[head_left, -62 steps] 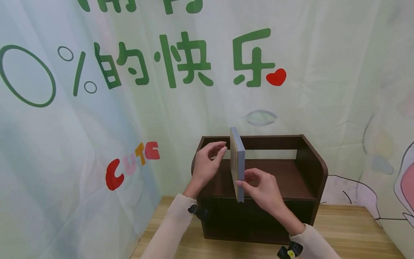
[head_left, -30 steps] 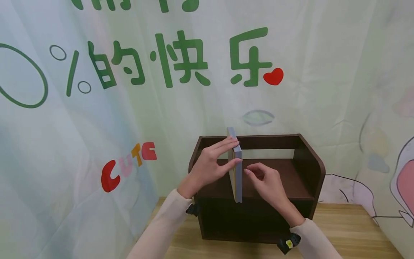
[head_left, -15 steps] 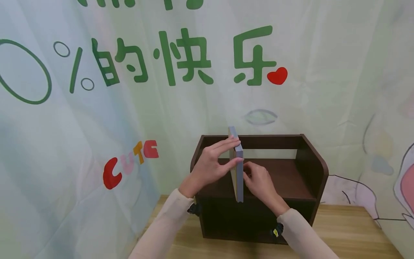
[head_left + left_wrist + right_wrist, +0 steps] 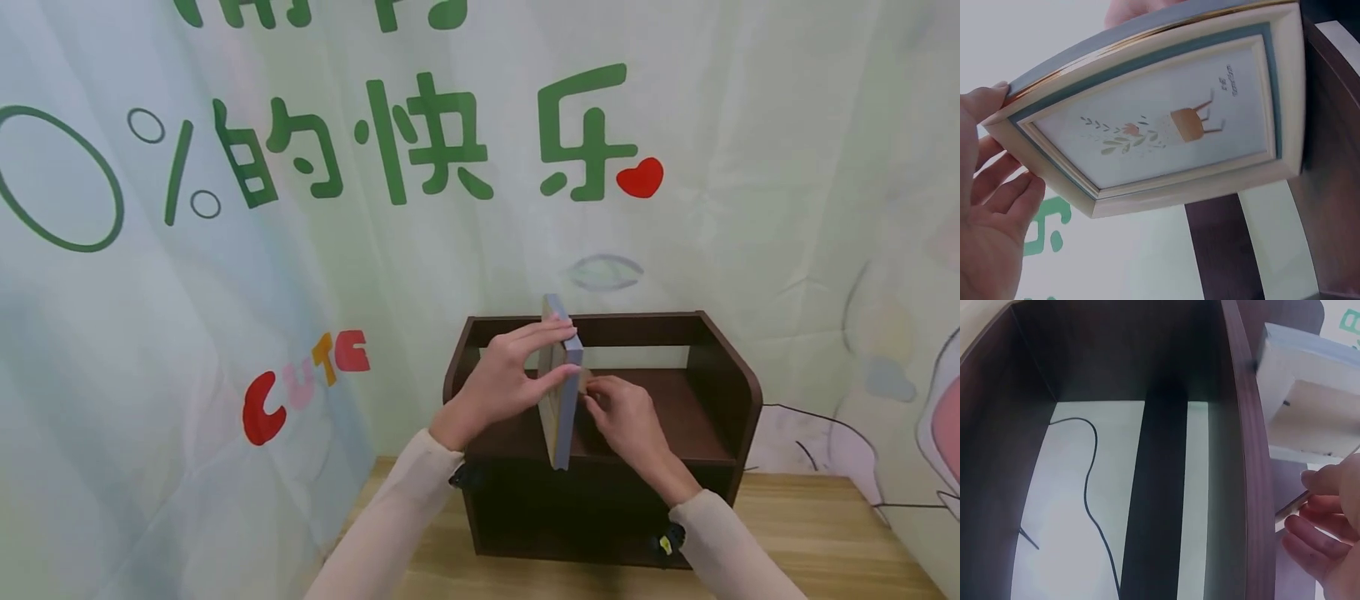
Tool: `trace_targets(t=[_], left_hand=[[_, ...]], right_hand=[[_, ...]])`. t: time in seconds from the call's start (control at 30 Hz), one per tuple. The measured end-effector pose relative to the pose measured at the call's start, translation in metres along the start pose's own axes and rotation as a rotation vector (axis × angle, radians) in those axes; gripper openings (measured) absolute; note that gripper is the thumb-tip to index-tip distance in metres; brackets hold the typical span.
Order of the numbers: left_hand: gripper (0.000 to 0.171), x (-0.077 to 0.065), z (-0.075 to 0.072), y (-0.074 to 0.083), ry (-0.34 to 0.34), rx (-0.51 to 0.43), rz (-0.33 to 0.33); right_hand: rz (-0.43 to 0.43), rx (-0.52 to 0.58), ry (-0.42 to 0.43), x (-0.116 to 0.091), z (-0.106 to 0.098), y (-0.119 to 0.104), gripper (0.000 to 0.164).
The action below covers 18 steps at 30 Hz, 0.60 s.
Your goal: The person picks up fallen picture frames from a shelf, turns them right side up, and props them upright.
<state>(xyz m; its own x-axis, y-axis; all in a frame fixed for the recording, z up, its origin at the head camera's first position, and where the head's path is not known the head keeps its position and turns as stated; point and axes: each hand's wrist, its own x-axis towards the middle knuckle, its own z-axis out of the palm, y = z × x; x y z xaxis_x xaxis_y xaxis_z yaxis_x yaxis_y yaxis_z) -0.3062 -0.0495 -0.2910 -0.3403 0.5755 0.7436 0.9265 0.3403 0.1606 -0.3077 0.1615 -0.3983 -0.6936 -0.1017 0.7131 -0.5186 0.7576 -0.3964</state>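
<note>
A picture frame [image 4: 567, 417] stands on edge on the upper board of a dark brown shelf [image 4: 675, 408]. In the left wrist view the frame's front [image 4: 1141, 131] has a cream and blue-green border around a print of a plant in a brown pot. My left hand [image 4: 506, 379] grips its upper corner, fingers over the top and thumb on the near edge. Behind the frame, my right hand [image 4: 628, 421] pinches a thin brown flap, seemingly the back stand [image 4: 1292, 509]. The right wrist view shows the frame's pale back [image 4: 1316, 415]; where the flap joins it is hidden.
The shelf stands on a wooden table [image 4: 810, 517], its raised right side panel [image 4: 723, 383] beyond my right hand. Under the upper board is a dark lower compartment [image 4: 570, 508]. A printed curtain [image 4: 450, 250] hangs behind. A thin black cable [image 4: 1088, 481] runs through the compartment.
My left hand has come onto the frame's top corner. My right hand let go of the near edge and reached behind, now pinching the flap. The frame has shifted slightly right and turned.
</note>
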Motion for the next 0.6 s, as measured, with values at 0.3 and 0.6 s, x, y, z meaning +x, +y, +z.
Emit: trace_targets(t=[0.3,0.6], left_hand=[[0.048,0.012,0.02,0.004,-0.046,0.015,0.028],[0.048,0.023,0.037,0.009,-0.084,-0.022,0.037]], right_hand=[[0.021,0.002,0.008,-0.01,-0.018,0.01,0.018],[0.048,-0.044,0.017,-0.017,-0.028,0.022,0.013]])
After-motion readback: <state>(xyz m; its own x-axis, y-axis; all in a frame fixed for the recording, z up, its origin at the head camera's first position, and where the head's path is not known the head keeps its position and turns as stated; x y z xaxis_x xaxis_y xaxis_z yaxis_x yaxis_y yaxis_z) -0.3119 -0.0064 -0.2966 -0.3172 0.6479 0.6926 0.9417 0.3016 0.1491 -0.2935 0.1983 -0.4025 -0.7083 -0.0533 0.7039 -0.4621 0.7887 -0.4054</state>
